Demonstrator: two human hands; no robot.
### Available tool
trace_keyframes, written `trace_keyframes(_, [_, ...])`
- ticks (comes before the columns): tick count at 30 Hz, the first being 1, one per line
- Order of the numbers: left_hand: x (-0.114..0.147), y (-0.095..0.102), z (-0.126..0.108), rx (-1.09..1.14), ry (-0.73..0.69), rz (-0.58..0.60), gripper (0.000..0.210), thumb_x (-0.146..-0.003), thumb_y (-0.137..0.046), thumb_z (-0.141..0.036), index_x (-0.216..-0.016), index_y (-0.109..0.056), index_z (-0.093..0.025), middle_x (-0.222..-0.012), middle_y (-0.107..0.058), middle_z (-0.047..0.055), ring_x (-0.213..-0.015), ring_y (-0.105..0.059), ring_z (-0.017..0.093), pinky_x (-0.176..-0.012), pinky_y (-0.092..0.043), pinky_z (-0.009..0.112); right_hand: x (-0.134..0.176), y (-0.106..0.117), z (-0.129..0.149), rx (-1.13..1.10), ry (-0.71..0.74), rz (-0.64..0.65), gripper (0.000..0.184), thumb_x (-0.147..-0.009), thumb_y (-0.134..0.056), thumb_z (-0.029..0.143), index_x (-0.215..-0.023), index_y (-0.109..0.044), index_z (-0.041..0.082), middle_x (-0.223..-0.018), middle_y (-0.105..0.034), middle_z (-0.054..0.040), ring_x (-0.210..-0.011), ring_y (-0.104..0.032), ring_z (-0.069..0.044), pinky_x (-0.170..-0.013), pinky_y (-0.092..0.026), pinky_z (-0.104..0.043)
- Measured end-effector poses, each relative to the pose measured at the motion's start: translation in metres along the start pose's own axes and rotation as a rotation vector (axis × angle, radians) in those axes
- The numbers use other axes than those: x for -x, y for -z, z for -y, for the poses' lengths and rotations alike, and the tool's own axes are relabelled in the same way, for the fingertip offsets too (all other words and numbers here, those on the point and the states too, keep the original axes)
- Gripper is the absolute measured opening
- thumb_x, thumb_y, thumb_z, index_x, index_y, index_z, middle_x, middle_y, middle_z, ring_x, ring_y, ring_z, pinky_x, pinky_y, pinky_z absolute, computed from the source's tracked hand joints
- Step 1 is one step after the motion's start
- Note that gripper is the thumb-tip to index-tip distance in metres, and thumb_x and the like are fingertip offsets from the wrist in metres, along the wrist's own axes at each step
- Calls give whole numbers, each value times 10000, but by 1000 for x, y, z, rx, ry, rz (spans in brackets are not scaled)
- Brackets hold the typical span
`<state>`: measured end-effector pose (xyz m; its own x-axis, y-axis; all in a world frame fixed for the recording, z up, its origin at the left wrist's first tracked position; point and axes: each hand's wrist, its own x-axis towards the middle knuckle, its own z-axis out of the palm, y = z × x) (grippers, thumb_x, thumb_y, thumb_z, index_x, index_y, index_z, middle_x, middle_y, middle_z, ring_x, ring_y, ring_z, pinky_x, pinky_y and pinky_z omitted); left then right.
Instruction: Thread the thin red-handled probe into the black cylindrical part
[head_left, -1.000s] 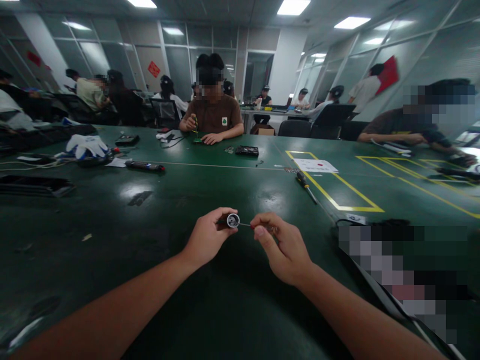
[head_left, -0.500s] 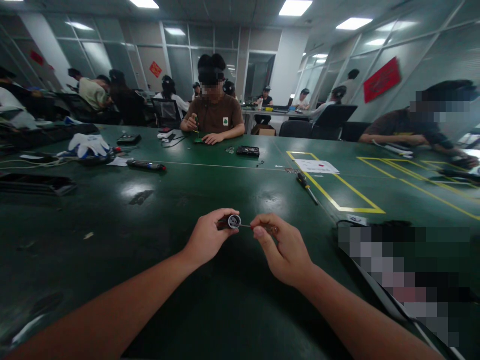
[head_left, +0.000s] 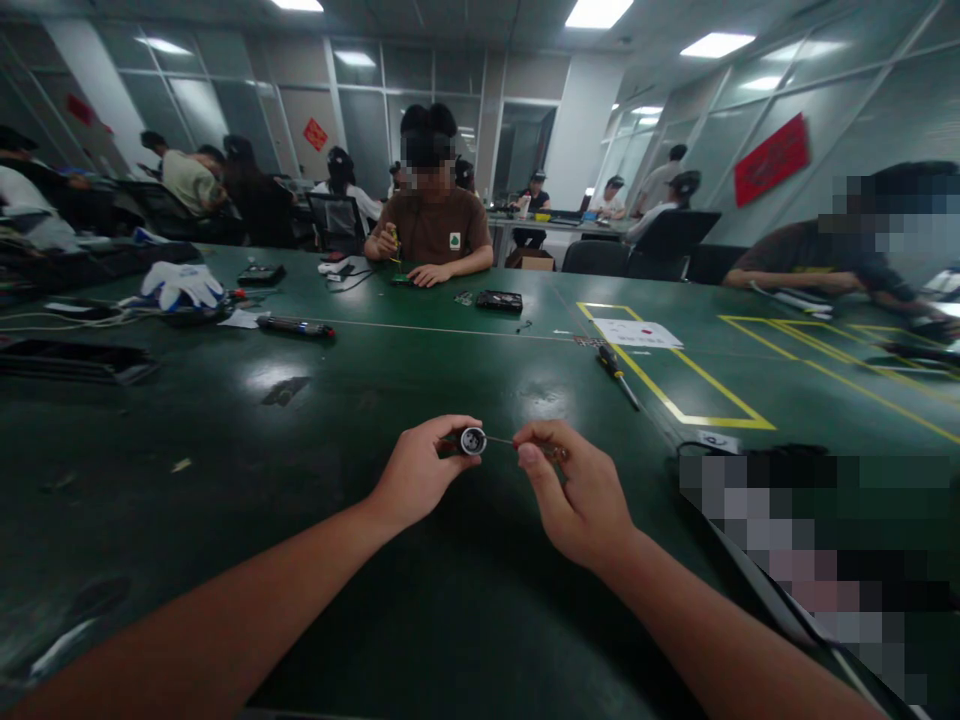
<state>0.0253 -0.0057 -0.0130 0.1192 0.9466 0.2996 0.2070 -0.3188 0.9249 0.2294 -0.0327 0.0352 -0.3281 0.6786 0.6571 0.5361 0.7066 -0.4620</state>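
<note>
Over the table in front of me, my left hand (head_left: 416, 475) grips a small dark cylinder (head_left: 473, 441) between thumb and fingers. Its silver-rimmed round end faces me, with small details inside that are too fine to name. My right hand (head_left: 581, 490) pinches a thin screwdriver (head_left: 500, 441), its shaft pointing left at the cylinder's right side. The tip is at or near the rim; whether it touches, I cannot tell. Most of the screwdriver's handle is hidden in the fingers, with a reddish, see-through bit showing behind them.
On the green table (head_left: 420, 370), a larger screwdriver (head_left: 619, 378) lies ahead to the right, near yellow tape and a paper sheet (head_left: 637, 333). A dark pen-shaped tool (head_left: 296, 327) and white gloves (head_left: 182, 286) lie left. A person (head_left: 431, 225) works opposite.
My right hand has drawn slightly to the right, and more of the thin shaft shows between it and the cylinder. My left hand holds nearly the same place. The view has shifted slightly.
</note>
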Motion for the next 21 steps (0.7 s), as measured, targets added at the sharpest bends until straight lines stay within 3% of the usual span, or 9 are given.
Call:
trace_keyframes(7, [0,1,4,5,4,-6,411,-762,-772,-89,-1154,-737,-206,-1170,-747,77,-1074,-713,246,-993,-560,416,-2,2,1,4,27,57,109,-1003,-506,233,-997,-613,216,-835,-683,-30,-722,-640,-172,-675,-465,-292])
trace_keyframes(21, [-1,1,3,-39,7,-25,414,-761,-781,-97,-1154,-739,-218,-1158,-752,68,-1068,-710,248,-993,-549,419,0,3,-1,-31,15,56,132,-1014,-500,268,-989,-618,215,-843,-692,-31,-714,-643,-169,-677,-472,-288])
